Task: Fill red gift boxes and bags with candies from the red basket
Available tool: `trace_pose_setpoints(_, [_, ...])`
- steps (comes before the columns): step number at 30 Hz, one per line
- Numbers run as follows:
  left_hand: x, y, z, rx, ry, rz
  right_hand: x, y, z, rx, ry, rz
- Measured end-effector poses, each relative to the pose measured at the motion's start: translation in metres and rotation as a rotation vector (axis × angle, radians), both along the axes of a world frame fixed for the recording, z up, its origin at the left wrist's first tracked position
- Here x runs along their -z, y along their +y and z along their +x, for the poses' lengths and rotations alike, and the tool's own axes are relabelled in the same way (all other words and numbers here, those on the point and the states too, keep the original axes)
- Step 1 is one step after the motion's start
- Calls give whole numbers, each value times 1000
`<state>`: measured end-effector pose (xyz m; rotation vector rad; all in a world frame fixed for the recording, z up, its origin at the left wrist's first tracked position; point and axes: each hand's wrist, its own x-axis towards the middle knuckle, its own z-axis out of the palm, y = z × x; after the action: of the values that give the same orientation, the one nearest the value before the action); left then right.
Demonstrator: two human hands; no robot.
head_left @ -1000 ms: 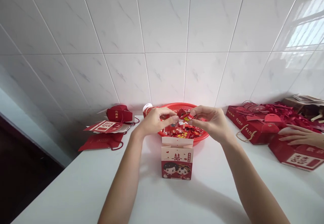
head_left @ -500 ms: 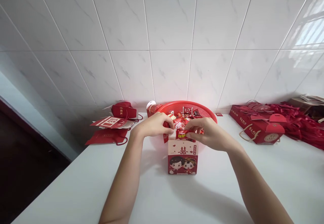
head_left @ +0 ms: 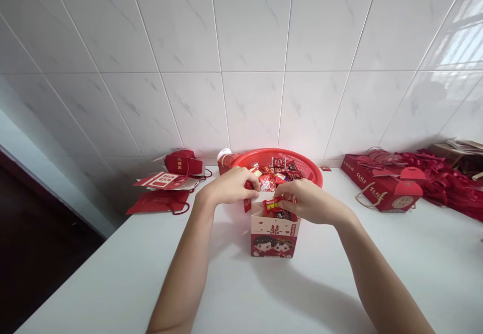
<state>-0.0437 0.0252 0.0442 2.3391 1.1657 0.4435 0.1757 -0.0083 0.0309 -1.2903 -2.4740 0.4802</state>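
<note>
The step seems to be filling: the right hand [head_left: 307, 200] pinches a red-wrapped candy [head_left: 269, 205] in the open top of the double-happiness box [head_left: 273, 239], the grip of the left hand [head_left: 233, 186] I cannot tell, and the next move calls for releasing the candy inside.

The right hand [head_left: 311, 200] has lowered red-wrapped sweets [head_left: 270, 204] into the box [head_left: 273, 246].

The left hand [head_left: 233, 185] and right hand [head_left: 311, 200] are seen bare, joined by narrow wrists [head_left: 207, 195] to slender, bare forearms [head_left: 184, 263].

Tiles [head_left: 461, 47] glare right, left perhaps underexposed
</note>
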Motion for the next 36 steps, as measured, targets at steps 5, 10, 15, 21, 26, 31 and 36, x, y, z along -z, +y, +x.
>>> trace_pose_setpoints(5, [-3, -1, 2, 8, 54, 4, -2, -3, 0, -28, -69, -50])
trace_pose_setpoints(10, [-7, -3, 2, 6, 113, -23, -4, -4, 4, -6, 77, -83])
trace_pose_setpoints(15, [-9, -5, 3, 10, 123, -10, -8, -5, 11, 40, 228, -18])
trace_pose_setpoints(21, [-8, -5, 2, 29, 125, 3, -9, -10, 12, -188, 37, -14])
trace_pose_setpoints(26, [-9, -7, 1, 71, 82, 107, -7, -8, 10, -116, 202, 88])
trace_pose_setpoints(31, [-9, -11, 2, 90, -177, 235, -4, 2, 14, 206, 564, 333])
trace_pose_setpoints(36, [-7, -12, 2, 101, -346, 294, -2, 12, 17, -26, 788, -11])
